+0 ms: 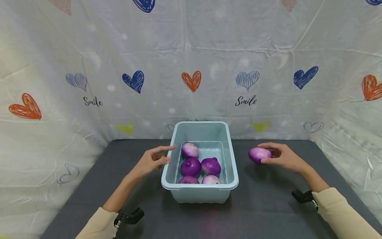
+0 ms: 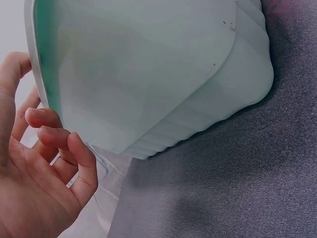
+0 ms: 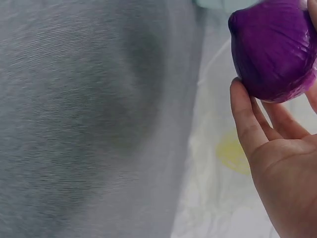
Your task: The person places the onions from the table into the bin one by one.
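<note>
In the head view my right hand point(image 1: 280, 156) holds a purple onion point(image 1: 259, 155) above the table, to the right of a pale blue plastic box point(image 1: 199, 196). In the right wrist view the fingers are around the same onion point(image 3: 272, 49), which is partly cut off by the frame edge. My left hand point(image 1: 153, 160) is at the box's left rim, the index finger reaching over it and the thumb at its edge. The left wrist view shows the other fingers point(image 2: 81, 153) loosely bent outside the box wall point(image 2: 143, 64). Several purple onions point(image 1: 191, 166) lie inside the box.
The box stands on a dark grey tabletop point(image 1: 262, 205). Behind and at both sides hangs a white curtain point(image 1: 215, 59) printed with hearts. Each wrist wears a black strap point(image 1: 131, 217).
</note>
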Demonstrator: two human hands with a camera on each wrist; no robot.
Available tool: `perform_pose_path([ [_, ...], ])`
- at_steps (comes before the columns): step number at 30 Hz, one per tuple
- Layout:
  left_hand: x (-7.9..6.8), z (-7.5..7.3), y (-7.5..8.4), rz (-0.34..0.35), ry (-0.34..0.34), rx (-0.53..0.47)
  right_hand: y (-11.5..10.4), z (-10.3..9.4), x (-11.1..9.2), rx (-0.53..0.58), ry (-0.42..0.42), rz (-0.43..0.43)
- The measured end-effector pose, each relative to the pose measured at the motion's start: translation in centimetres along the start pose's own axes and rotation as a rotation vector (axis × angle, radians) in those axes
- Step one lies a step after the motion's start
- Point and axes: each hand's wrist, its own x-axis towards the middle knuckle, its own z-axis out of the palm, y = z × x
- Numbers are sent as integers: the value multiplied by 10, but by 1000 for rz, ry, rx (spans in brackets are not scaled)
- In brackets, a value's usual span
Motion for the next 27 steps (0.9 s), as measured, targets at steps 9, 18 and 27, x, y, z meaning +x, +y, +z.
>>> perform_pose_path([
  [9, 0, 1, -1, 0, 3, -1, -24, -9, 11, 21, 10, 43],
  [18, -1, 0, 0, 7, 9, -1, -43, -9, 28, 18, 13, 33],
  [27, -1, 1, 0, 8, 3, -6, -58, -1, 48, 39, 3, -65],
])
